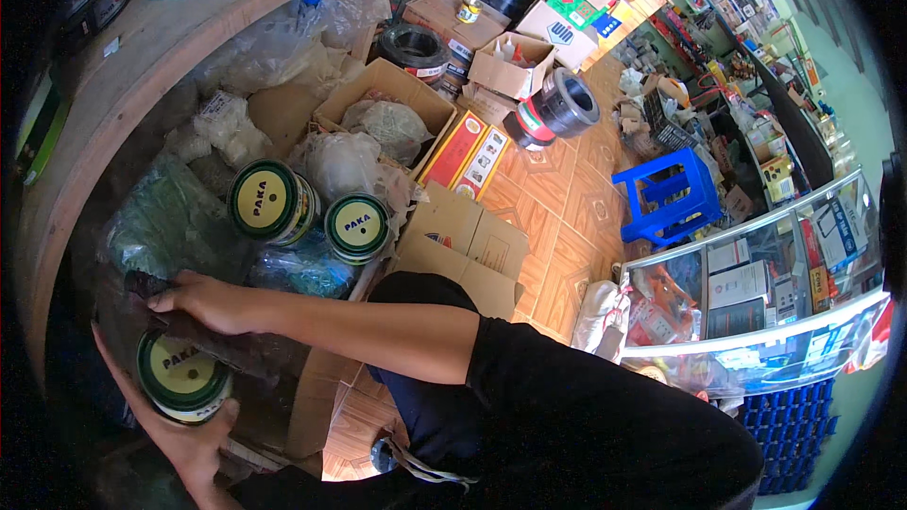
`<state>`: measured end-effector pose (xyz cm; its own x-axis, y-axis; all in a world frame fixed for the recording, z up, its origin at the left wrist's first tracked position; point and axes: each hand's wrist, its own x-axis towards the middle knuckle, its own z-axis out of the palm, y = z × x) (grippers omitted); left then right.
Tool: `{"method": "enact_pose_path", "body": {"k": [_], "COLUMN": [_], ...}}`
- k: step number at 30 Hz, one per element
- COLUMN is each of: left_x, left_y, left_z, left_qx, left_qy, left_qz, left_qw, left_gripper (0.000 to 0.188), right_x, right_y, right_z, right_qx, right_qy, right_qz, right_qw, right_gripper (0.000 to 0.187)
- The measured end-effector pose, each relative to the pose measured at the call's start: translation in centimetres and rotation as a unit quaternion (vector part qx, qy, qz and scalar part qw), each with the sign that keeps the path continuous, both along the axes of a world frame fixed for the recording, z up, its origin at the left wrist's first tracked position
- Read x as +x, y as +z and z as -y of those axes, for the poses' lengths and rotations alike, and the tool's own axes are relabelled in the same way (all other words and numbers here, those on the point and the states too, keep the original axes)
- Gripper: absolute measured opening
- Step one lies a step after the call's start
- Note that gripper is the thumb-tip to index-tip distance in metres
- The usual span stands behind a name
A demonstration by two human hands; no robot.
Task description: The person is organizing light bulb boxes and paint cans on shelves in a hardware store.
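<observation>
At the lower left my left hand [194, 444] is wrapped round a paint can [184, 382] with a dark green rim and a pale yellow lid, thumb on one side and fingers along the other. My right hand [203, 302] reaches across just above it, its fingers closed on a dark brown cloth [213, 345]. Part of this cloth hangs over the can's upper edge. Beyond my right forearm stand two more lidded cans, a larger yellow-topped can [267, 203] and a smaller white-topped can [357, 227]. A crumpled clear plastic bag [170, 217] lies beside them.
A wooden counter edge [85, 142] curves along the left. Ahead are an open cardboard box [435, 113] with bagged items and a flattened carton [463, 246]. Farther right stand black coiled rolls [572, 99], a blue plastic stool [666, 194] and a glass display case [756, 283].
</observation>
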<state>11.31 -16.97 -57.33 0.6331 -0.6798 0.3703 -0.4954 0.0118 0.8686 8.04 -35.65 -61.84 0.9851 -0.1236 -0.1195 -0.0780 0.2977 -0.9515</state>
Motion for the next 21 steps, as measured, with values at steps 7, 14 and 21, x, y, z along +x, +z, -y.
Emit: {"method": "enact_pose_path", "body": {"k": [7,14,21], "left_x": [3.1,3.1,0.5], "left_y": [-6.3,-7.9,-1.4], "left_z": [-3.1,-4.5,-0.2], "left_qx": [0.119,0.245,-0.032], "left_qy": [0.065,0.072,0.047], "left_qz": [0.011,-0.163,-0.086], "left_qw": [0.991,0.953,0.995], "left_gripper": [0.120,0.123,0.133], "right_x": [-1.3,-2.4,-1.2], "right_y": [2.7,4.2,0.8], "right_z": [-1.9,-1.1,0.6], "right_qx": [-0.363,-0.342,-0.381], "right_qy": [0.107,0.095,0.046], "right_qz": [0.121,0.178,0.097], "right_qw": [0.918,0.918,0.918], "right_gripper": [0.041,0.041,0.033]}}
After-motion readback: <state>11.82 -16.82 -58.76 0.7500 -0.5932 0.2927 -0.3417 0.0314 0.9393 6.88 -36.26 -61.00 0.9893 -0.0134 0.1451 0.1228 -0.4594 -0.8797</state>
